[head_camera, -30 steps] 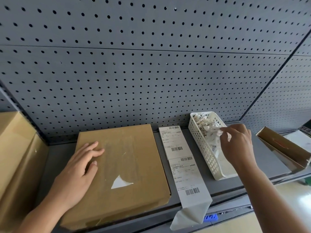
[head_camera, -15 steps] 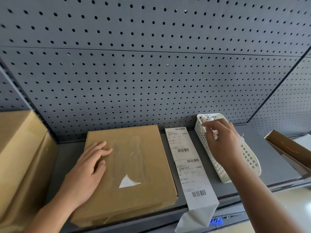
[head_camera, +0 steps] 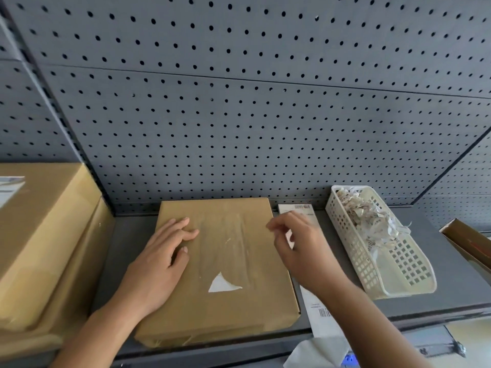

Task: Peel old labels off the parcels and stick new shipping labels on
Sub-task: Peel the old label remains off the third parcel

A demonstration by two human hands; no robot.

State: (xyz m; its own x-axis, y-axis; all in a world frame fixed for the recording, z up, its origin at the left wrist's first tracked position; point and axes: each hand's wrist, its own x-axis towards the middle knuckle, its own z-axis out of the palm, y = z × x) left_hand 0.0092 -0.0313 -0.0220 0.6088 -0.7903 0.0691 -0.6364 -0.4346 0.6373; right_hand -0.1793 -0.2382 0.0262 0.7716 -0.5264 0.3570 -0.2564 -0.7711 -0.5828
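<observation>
**Head view**
- Parcel (head_camera: 225,261): brown and flat, on the shelf (head_camera: 451,282) against its back edge. A white triangular remnant (head_camera: 223,284) of old label sits near the parcel's front.
- Your left hand (head_camera: 159,264): rests flat on the parcel's left half, fingers straight and slightly spread.
- Your right hand (head_camera: 300,245): back from the basket (head_camera: 353,248), now over the parcel's right edge. Fingers loosely curled, pinching nothing visible.
- Scraps (head_camera: 372,216): in the basket, toward the shelf's right end.
- Label strip (head_camera: 322,322): between parcel and basket, overhanging the front edge.
- Judgement: scrap discarded; the remnant likely comes off next.
</observation>
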